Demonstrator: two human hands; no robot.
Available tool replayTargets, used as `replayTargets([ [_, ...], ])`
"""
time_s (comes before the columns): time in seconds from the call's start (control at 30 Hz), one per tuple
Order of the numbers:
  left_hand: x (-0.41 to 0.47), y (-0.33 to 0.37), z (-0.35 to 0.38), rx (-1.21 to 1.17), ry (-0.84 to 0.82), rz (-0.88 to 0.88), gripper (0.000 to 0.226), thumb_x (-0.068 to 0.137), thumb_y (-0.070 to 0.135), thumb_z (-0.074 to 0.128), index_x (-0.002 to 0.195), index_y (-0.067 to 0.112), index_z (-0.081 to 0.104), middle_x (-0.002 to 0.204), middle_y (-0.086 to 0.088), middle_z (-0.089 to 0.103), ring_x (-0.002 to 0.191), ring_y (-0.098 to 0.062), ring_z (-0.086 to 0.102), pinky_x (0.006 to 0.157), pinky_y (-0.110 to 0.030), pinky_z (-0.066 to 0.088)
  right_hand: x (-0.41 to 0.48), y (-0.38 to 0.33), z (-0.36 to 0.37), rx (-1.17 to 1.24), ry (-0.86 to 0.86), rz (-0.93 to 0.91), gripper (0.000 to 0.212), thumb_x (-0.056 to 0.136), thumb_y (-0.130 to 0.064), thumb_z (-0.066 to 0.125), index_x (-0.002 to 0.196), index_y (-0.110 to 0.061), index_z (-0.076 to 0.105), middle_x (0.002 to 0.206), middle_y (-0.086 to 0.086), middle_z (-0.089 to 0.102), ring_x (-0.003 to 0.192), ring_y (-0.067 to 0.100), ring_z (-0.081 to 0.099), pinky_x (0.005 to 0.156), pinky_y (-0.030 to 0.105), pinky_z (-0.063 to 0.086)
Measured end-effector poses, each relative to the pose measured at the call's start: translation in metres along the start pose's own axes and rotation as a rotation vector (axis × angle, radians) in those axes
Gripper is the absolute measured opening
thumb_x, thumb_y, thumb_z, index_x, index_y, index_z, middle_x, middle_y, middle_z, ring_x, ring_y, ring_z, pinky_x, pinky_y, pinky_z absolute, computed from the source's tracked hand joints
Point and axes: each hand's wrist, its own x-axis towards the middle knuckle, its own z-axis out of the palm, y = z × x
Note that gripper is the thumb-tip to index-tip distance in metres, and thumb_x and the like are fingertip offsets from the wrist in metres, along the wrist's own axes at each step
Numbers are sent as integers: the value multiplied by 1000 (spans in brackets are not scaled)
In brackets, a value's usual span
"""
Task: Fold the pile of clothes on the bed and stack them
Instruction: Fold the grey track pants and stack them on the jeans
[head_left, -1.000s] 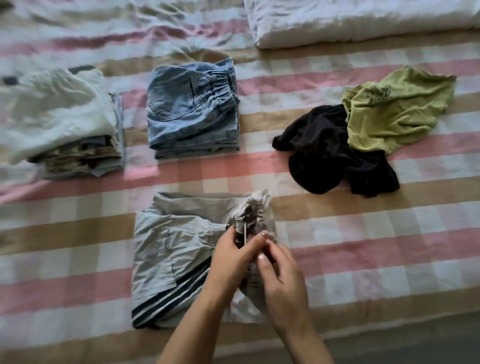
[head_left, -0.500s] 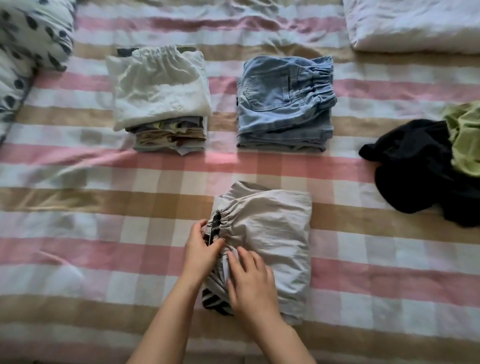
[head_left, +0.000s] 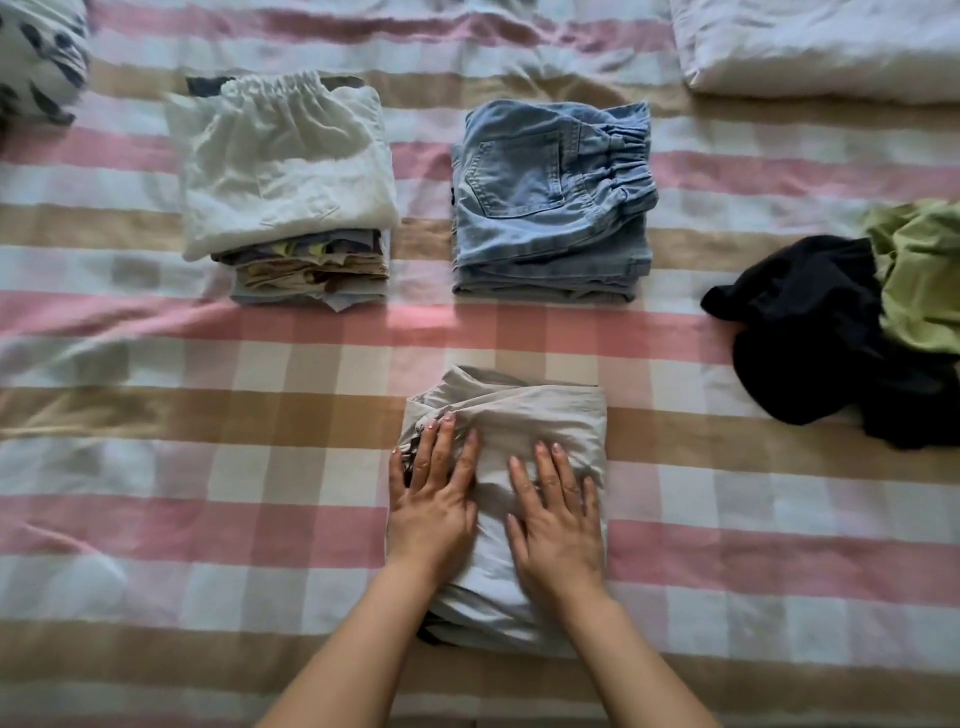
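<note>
A folded light grey garment (head_left: 540, 426) lies on the checked bedspread (head_left: 208, 467) in front of me. My left hand (head_left: 434, 499) presses flat on its left side and my right hand (head_left: 558, 519) presses flat on its right side, all fingers straight. Behind it stand two stacks: one topped by a white garment (head_left: 283, 166) at the left, and a folded blue denim stack (head_left: 553, 202) in the middle. At the right edge lie a crumpled black garment (head_left: 810, 332) and a green one (head_left: 919, 280), unfolded.
A white pillow or folded quilt (head_left: 821, 47) lies at the top right. A spotted pillow (head_left: 36, 57) shows at the top left corner. Bare bedspread stretches to the left of the grey garment and between it and the stacks.
The grey garment was folded over into a compact square. Both hands left its gathered waistband and now lie flat on top. The view has shifted left.
</note>
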Motion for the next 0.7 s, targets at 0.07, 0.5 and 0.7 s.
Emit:
replayTargets([
  [0.07, -5, 0, -5, -84, 46, -55, 73, 74, 29, 31, 145, 23, 14, 152, -9, 20, 142, -21, 9, 113, -43, 10, -13, 9, 0, 76, 21, 51, 65, 79, -40, 48, 140, -20, 38, 148, 12, 30, 141, 20, 19, 108, 41, 14],
  [0.5, -16, -14, -16, -651, 52, -508, 73, 84, 30, 65, 142, 7, 26, 140, -17, 41, 130, -30, 37, 104, -38, 33, -52, 23, 7, 564, 114, 403, 67, 90, -33, 56, 143, -5, 26, 141, 19, 34, 129, 27, 31, 105, 37, 31],
  [0.7, -29, -12, -22, -792, -9, -623, 43, 83, 32, 67, 116, 10, 49, 111, -11, 62, 105, -28, 56, 79, -28, 40, -21, 29, -7, 835, 21, 720, 44, 84, -27, 66, 117, -2, 51, 114, 18, 59, 104, 32, 56, 82, 33, 43],
])
